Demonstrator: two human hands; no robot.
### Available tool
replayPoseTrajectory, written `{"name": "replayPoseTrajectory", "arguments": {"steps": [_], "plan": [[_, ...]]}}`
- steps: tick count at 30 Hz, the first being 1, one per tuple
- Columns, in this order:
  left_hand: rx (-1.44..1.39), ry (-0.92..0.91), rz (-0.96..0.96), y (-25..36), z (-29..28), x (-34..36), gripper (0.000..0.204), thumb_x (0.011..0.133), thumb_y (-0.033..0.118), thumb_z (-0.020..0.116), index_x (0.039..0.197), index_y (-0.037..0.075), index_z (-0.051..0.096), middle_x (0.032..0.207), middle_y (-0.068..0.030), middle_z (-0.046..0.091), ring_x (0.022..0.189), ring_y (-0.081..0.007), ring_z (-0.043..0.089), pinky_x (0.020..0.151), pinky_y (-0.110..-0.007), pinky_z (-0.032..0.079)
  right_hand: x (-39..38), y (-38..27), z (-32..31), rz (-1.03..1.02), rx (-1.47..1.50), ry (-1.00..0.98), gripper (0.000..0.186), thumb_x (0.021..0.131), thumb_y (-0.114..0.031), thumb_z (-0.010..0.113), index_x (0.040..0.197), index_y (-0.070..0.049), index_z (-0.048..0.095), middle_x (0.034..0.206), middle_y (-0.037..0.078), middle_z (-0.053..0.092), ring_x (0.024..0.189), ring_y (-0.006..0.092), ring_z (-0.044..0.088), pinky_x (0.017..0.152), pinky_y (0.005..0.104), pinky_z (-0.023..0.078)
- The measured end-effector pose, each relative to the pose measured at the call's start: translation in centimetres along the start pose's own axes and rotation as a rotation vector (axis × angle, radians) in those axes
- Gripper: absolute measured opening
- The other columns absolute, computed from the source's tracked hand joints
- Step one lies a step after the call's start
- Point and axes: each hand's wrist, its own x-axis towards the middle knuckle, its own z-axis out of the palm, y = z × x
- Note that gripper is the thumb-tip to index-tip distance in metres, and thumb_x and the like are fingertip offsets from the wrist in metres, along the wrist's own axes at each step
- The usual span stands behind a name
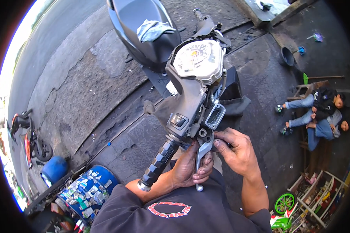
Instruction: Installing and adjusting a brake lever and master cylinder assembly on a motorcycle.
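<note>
A silver brake lever points toward me beside the ribbed black handlebar grip. My left hand reaches under the grip, its fingers wrapped around the lever. At the lever's pivot, my right hand is closed in a pinch by the bracket; anything small between its fingers is hidden. Just beyond sits the uncovered brake fluid reservoir, its rectangular cavity showing. The scooter's speedometer and dark handlebar cover lie farther off, with a switch near the grip.
The scooter seat carries a light blue cloth. Two people sit on a bench at the right. A tool rack and green wheel stand lower right; a blue drum is lower left. A black bucket stands upper right.
</note>
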Motion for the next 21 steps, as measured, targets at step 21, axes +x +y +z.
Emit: {"name": "replayPoseTrajectory", "arguments": {"steps": [21], "plan": [[1.063,0.933,0.468,-2.7,5.2,-1.1,0.026,0.093,0.021,0.065,0.102,-0.002,0.056,0.065,-0.0036,0.057,0.051,-0.0076,0.049,0.048,-0.023,0.041,4.7,4.6,-1.8,-0.670,-0.197,-0.165,0.020,0.072,-0.007,0.074,0.090,-0.006,0.065,0.078,0.008,0.054,0.072,0.0268,0.060,0.062,0.0371,0.051]]}}
